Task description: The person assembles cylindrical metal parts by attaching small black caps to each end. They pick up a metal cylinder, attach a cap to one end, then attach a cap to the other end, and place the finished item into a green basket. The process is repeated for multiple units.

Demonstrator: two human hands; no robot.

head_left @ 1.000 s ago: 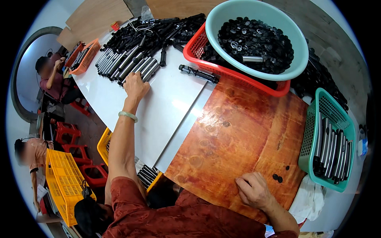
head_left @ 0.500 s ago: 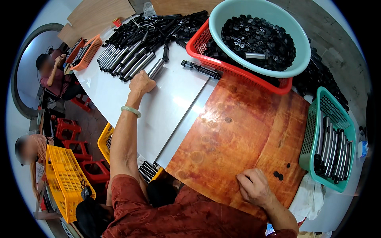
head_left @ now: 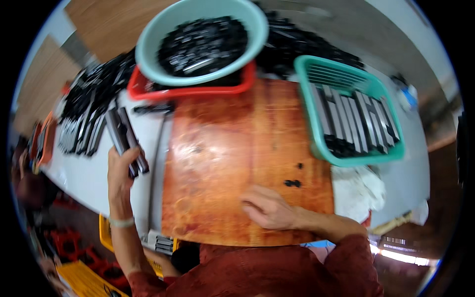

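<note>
My left hand (head_left: 119, 166) is closed around a small bunch of silver-and-black tubes (head_left: 118, 129), held over the white tabletop just left of the wooden board (head_left: 222, 163). Motion blur hides how many there are. My right hand (head_left: 269, 208) rests near the board's front edge with its fingers curled in; nothing shows in it. Close beyond it lie a few small black caps (head_left: 293, 183). More silver-and-black tubes (head_left: 81, 131) lie in a row at the left, in front of a heap of black parts (head_left: 99, 79).
A pale green basin (head_left: 153, 74) of small black parts sits on a red basket (head_left: 198, 92) at the back. At the right stands a green basket (head_left: 356, 161) of tubes, with a white cloth (head_left: 356, 188) before it. An orange basket (head_left: 47, 141) is at far left.
My left hand has picked up tubes from beside the row and lifted them toward the board. The view has turned right. My right hand still rests curled on the board.
</note>
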